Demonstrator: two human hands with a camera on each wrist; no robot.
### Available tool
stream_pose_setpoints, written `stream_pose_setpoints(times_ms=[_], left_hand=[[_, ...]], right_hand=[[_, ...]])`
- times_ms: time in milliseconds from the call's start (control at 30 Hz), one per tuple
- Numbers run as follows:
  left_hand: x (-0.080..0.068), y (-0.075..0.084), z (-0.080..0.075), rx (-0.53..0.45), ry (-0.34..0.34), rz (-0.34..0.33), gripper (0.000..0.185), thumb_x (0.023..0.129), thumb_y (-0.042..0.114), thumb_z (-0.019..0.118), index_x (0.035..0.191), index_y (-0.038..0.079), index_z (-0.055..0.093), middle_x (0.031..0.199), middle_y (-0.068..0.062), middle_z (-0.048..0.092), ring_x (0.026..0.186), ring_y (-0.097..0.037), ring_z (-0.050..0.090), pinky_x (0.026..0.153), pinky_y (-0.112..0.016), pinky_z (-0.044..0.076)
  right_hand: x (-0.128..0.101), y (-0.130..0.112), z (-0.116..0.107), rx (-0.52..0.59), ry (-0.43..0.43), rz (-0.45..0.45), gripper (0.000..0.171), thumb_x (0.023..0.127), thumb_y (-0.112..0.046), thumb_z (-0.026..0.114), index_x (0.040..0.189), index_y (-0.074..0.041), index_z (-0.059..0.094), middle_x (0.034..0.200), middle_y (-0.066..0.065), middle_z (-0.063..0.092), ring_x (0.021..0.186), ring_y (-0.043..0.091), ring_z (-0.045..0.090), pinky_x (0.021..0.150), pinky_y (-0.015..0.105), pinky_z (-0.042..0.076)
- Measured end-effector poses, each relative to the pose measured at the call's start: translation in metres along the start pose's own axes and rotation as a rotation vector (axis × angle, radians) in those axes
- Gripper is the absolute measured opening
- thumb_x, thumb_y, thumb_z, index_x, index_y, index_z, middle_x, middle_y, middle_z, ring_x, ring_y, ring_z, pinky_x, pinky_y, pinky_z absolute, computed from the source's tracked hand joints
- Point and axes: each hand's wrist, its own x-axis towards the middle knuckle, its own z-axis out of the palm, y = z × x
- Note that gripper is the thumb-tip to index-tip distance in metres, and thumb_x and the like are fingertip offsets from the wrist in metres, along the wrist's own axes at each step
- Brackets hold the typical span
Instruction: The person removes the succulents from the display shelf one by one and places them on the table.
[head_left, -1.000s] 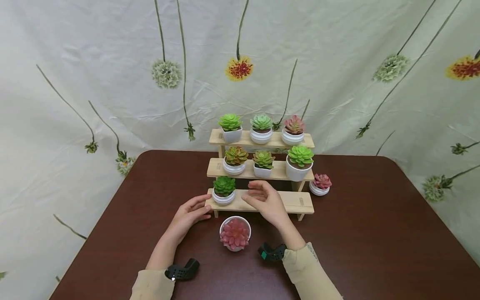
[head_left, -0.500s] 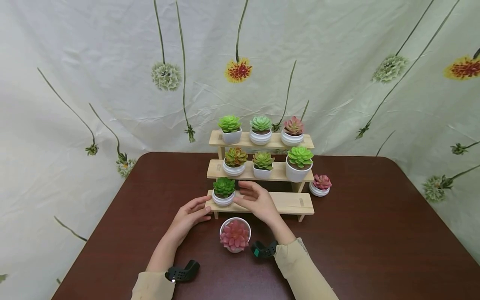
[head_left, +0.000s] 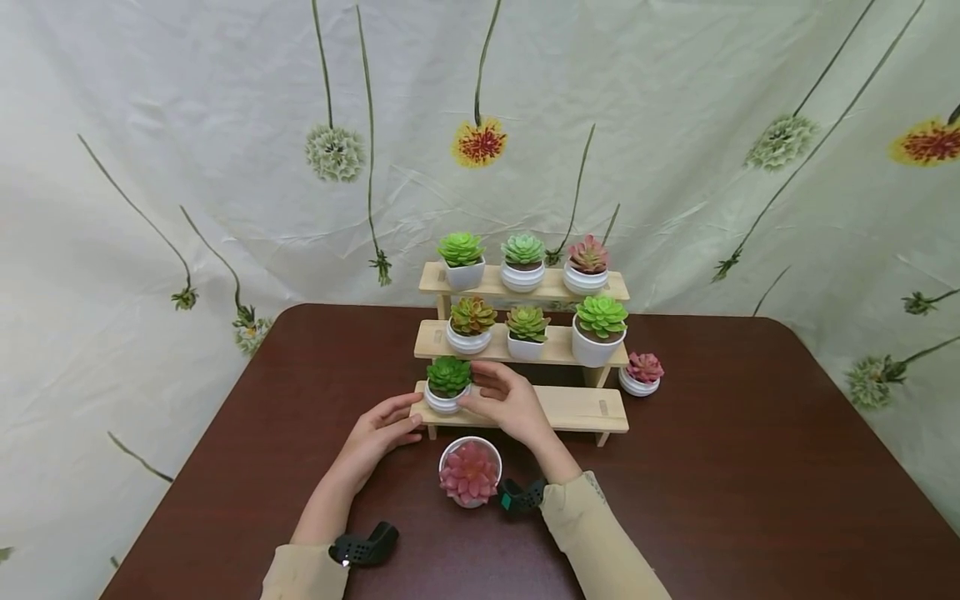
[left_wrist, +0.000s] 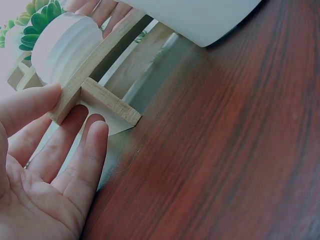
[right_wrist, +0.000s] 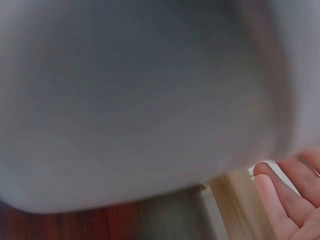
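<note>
A three-tier wooden plant stand (head_left: 577, 407) carries small potted succulents. My left hand (head_left: 382, 429) pinches the left end of its bottom board; in the left wrist view the thumb (left_wrist: 30, 105) lies on the board's edge, with fingers curled beneath. On that board's left end stands a dark green succulent in a ribbed white pot (head_left: 444, 402). My right hand (head_left: 510, 404) grips this pot from the right, thumb at the front and fingers behind. In the right wrist view only part of the right hand (right_wrist: 295, 200) shows, at lower right.
A pink succulent in a white pot (head_left: 470, 472) stands between my forearms, before the stand. Another small pink succulent (head_left: 643, 371) sits right of the stand. Upper tiers hold several pots, including a tall bright green one (head_left: 596, 342). A blurred pale surface (right_wrist: 125, 125) fills the right wrist view.
My right hand has moved left along the bottom board to the dark green succulent, whose pot has shifted slightly left. The left hand has stayed at the board's end.
</note>
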Motion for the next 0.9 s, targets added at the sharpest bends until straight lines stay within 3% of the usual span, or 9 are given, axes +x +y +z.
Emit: stream_pose_setpoints(times_ms=[200, 467, 667, 900], left_hand=[[0.0, 0.001, 0.0, 0.007, -0.004, 0.0, 0.045, 0.091, 0.012, 0.062, 0.131, -0.004, 0.048, 0.119, -0.02, 0.057, 0.095, -0.016, 0.061, 0.084, -0.033, 0.053], [0.0, 0.0, 0.0, 0.006, 0.005, -0.008, 0.046, 0.091, 0.013, 0.062, 0.131, -0.003, 0.048, 0.12, -0.02, 0.056, 0.095, -0.017, 0.062, 0.084, -0.033, 0.053], [0.0, -0.001, 0.0, -0.001, 0.003, -0.001, 0.046, 0.091, 0.012, 0.062, 0.131, -0.004, 0.048, 0.12, -0.02, 0.056, 0.095, -0.017, 0.062, 0.084, -0.033, 0.053], [0.0, 0.0, 0.0, 0.001, 0.012, -0.01, 0.045, 0.09, 0.011, 0.063, 0.131, -0.003, 0.049, 0.12, -0.02, 0.056, 0.095, -0.016, 0.061, 0.084, -0.034, 0.053]], right_hand=[[-0.002, 0.0, 0.002, -0.133, -0.017, -0.02, 0.061, 0.076, -0.02, 0.08, 0.129, -0.004, 0.054, 0.124, 0.012, 0.058, 0.113, 0.023, 0.055, 0.094, 0.033, 0.047], [-0.004, 0.0, 0.006, -0.32, -0.033, 0.026, 0.072, 0.074, -0.036, 0.08, 0.134, -0.008, 0.051, 0.128, 0.007, 0.056, 0.11, 0.019, 0.056, 0.093, 0.031, 0.046], [-0.006, -0.004, 0.009, -0.389, -0.004, 0.005, 0.072, 0.075, -0.039, 0.079, 0.133, -0.006, 0.052, 0.125, 0.01, 0.058, 0.107, 0.022, 0.058, 0.091, 0.034, 0.048], [-0.006, -0.001, 0.012, -0.396, 0.04, -0.001, 0.07, 0.073, -0.038, 0.08, 0.131, -0.008, 0.053, 0.118, 0.007, 0.061, 0.102, 0.018, 0.059, 0.087, 0.03, 0.05]])
